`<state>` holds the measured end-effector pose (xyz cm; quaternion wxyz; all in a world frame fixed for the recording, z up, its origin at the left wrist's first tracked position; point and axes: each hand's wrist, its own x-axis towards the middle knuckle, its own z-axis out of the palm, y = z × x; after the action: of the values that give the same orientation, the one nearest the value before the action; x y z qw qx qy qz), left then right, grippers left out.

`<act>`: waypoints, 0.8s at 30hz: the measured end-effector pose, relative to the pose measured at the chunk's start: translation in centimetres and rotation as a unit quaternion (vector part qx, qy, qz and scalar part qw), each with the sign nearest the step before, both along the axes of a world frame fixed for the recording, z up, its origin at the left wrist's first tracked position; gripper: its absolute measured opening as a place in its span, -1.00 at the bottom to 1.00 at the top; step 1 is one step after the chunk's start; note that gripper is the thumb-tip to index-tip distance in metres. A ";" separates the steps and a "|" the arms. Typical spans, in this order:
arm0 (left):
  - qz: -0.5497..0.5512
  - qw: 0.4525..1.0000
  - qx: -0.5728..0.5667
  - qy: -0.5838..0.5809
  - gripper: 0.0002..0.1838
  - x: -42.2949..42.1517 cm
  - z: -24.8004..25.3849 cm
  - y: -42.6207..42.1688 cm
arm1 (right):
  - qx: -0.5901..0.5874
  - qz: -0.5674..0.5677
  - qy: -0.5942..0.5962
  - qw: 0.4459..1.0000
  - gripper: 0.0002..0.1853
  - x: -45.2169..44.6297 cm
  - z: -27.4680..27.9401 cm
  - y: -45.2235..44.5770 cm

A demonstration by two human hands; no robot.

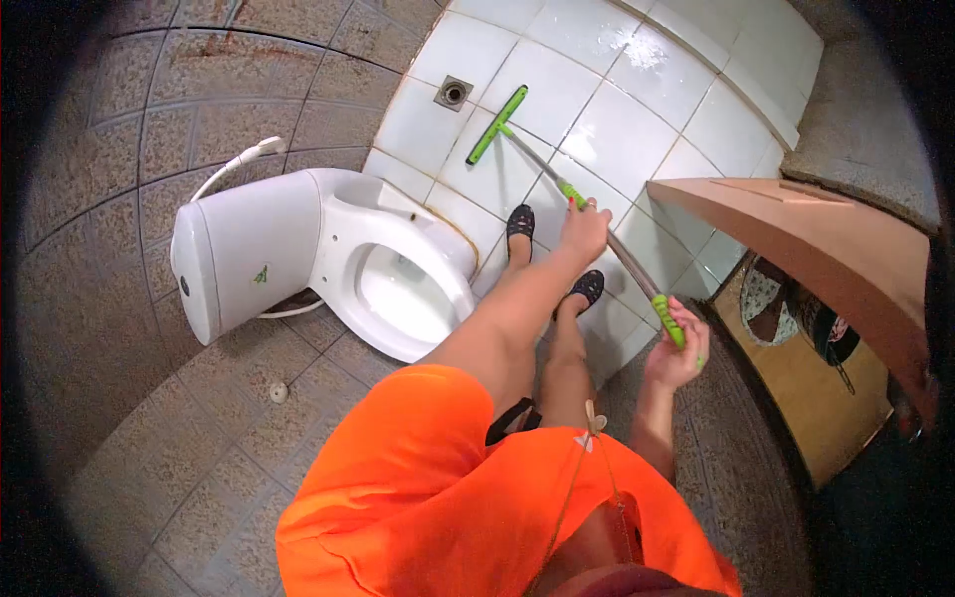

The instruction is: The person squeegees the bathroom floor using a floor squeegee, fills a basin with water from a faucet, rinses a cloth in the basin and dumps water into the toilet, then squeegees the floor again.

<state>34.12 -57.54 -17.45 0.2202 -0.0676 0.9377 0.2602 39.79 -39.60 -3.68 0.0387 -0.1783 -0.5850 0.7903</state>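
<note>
A floor squeegee [537, 159] with a green head, a metal pole and green grips slants across the view. Its head [497, 124] rests on the white tiled floor [557, 90], close to a square floor drain [454, 94]. My left hand [585, 231] is closed around the pole just below the middle green grip. At the near end, my right hand [680, 343] wraps around the green end grip. Patches of the floor look wet and shiny near the far wall.
A white toilet [259, 254] with its bowl uncovered stands on the left, a hand sprayer [264, 149] beside its tank. My feet in dark shoes [520, 221] are on the tiles. An open door [796, 214] juts in from the right, with a low ledge [761, 104] beyond it.
</note>
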 end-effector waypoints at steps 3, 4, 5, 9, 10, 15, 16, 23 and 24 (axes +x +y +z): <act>-0.017 1.000 -0.014 -0.015 -0.76 -1.0 -1.1 -5.0 | -0.001 -0.015 -0.052 0.999 -0.89 -0.8 -0.6 -4.6; -0.016 1.000 -0.012 -0.018 -0.76 -1.1 -1.2 -6.3 | 0.001 -0.013 -0.055 0.998 -0.89 -1.1 -0.2 -6.2; -0.020 0.999 -0.023 -0.014 -0.76 -1.4 -1.4 -7.7 | -0.012 -0.021 -0.072 0.997 -0.89 -1.6 0.4 -7.9; -0.022 0.999 -0.036 -0.012 -0.74 -2.9 -0.5 -12.5 | -0.023 -0.018 -0.087 0.996 -0.89 -3.1 1.1 -12.8; -0.023 0.999 -0.033 -0.033 -0.73 -3.3 0.0 -13.6 | -0.013 -0.013 -0.082 0.996 -0.88 -3.5 1.2 -13.8; -0.075 0.995 -0.037 -0.058 -0.77 -5.7 1.0 -18.3 | 0.060 0.026 -0.069 0.995 -0.90 -4.8 1.5 -17.9; -0.114 0.991 -0.047 -0.051 -0.79 -6.2 1.3 -19.2 | 0.015 0.016 -0.071 0.997 -0.92 -5.2 1.5 -18.5; -0.007 1.000 0.019 -0.008 -0.83 -9.0 7.8 -17.1 | 0.221 0.185 0.166 0.943 -0.90 -10.6 9.3 -16.0; -0.026 0.999 0.047 0.006 -0.83 -10.1 11.1 -15.2 | 0.235 0.181 0.196 0.935 -0.88 -11.7 11.5 -14.4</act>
<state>24.05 -72.76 -6.33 0.2245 -0.0311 0.9270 0.2990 28.08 -54.04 7.86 0.0498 0.1030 -0.7572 0.6431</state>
